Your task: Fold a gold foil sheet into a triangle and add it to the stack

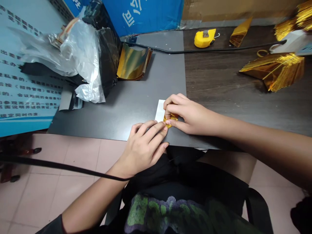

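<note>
A small sheet of gold foil paper point(174, 117) with a white side point(160, 111) showing lies near the front edge of the table. My right hand point(185, 113) is closed in a pinch on the gold part, with its fingers curled over and hiding most of it. From the lower left, my left hand point(147, 144) reaches in with fingers stretched out. Its fingertips rest on the paper's near edge, touching the tips of my right thumb and finger. Its thumb stands apart from the other fingers.
A stack of gold foil sheets point(134, 61) leans by black and clear plastic bags point(85, 58). Behind a black cable point(202, 50) sits a yellow tape measure point(204, 38). Folded gold pieces point(241, 32) and tied gold bundles point(275, 70) lie at the right. A blue box point(151, 16) stands behind.
</note>
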{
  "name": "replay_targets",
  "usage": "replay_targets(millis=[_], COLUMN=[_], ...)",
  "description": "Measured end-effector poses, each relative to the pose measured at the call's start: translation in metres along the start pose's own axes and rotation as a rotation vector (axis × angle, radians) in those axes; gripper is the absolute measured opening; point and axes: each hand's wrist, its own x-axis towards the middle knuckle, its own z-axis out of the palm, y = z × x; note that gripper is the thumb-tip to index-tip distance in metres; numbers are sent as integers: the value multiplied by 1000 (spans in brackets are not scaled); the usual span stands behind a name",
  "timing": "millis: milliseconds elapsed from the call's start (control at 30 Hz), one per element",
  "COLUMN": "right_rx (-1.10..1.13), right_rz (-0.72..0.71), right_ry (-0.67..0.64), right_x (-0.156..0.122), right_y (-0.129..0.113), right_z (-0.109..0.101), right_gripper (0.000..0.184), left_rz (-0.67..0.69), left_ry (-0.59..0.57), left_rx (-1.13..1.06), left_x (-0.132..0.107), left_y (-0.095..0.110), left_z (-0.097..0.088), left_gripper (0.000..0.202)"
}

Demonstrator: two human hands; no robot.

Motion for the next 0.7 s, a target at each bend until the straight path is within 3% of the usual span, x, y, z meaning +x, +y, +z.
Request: replay_targets(millis=[400,700], right_rx=[149,127], right_rz=[-73,-107], right_ry=[-193,-144], right_x=[0,2], right_y=[20,21], right_z=[-27,-21], right_gripper=[11,9], left_rz=[-31,-39], left_ry=[-87,-83], left_rx=[64,104], left_x=[1,3], left_y=[2,8], left_z=[0,1], left_gripper=[36,47])
